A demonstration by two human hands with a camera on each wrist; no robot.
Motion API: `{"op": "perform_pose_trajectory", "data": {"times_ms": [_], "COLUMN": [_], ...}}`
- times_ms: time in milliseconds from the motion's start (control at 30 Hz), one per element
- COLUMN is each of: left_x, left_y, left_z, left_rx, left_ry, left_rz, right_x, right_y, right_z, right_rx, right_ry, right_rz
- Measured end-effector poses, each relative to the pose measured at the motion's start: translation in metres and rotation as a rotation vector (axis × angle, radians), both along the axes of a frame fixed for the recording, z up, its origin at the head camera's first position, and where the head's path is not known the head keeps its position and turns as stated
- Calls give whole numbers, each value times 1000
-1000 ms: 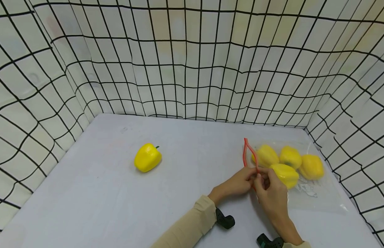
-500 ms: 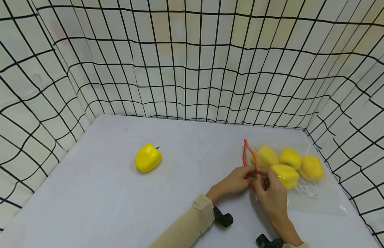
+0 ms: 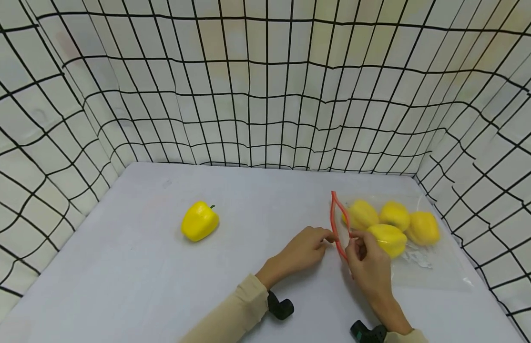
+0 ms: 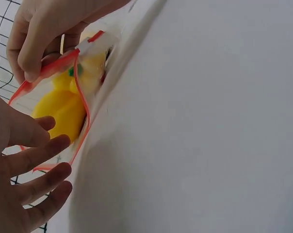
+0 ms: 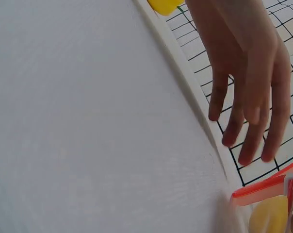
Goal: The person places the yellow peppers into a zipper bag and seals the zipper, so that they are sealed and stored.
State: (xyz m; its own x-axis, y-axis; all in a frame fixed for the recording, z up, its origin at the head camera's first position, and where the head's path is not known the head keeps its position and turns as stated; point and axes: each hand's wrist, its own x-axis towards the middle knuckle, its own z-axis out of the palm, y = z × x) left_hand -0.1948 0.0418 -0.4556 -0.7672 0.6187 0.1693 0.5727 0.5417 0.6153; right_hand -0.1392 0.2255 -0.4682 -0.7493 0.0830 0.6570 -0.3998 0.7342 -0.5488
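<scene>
A clear zip bag (image 3: 445, 274) with a red zip edge (image 3: 333, 214) lies at the right, its mouth parted and facing left. Several yellow bell peppers (image 3: 390, 240) are inside. My right hand (image 3: 372, 269) pinches the near strip of that edge beside a small white slider (image 4: 83, 45). My left hand (image 3: 301, 250) is just left of the mouth, fingers loosely spread and holding nothing; the left wrist view shows its fingertips (image 4: 61, 143) in front of the opening. One more yellow bell pepper (image 3: 199, 221), with a green stem, sits alone at the left of the table.
A white-covered table (image 3: 162, 286) carries everything. Black netting (image 3: 265, 95) over pale walls encloses its back and both sides. Black wrist cameras (image 3: 281, 308) sit at both cuffs.
My left hand has let go of the red zip edge and drawn back to the left. The mouth now stands wider apart. My right hand keeps its pinch.
</scene>
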Motion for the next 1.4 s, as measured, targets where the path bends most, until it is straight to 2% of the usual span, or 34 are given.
{"op": "perform_pose_trajectory", "data": {"times_ms": [133,300,467,700,867,967,1033,1133,1400], "left_x": [8,16,21,14,8,4,2,0,0], "left_y": [-17,-36,-57,-78,-95,-105,-109,-116,-131], "left_z": [3,7,13,31,39,40,40,39,38], "left_rx": [-89,-137,-213,-328,-485,-579,-611,-633,-678], "left_ry": [99,169,262,401,544,626,642,625,475], "left_rz": [32,47,99,183,282,337,365,400,500], "right_x": [1,1,1,0,-1,-2,-2,-1,-1], "right_y": [0,0,0,1,0,0,0,0,0], "right_z": [-1,-3,-5,-2,-2,-1,-1,-2,-2], "right_rx": [0,-9,-9,-4,-17,-13,-12,-14,-24], "right_ry": [-21,-35,-25,2,-14,-19,-27,-39,-36], "right_rz": [-5,-2,-1,3,24,11,4,0,11]}}
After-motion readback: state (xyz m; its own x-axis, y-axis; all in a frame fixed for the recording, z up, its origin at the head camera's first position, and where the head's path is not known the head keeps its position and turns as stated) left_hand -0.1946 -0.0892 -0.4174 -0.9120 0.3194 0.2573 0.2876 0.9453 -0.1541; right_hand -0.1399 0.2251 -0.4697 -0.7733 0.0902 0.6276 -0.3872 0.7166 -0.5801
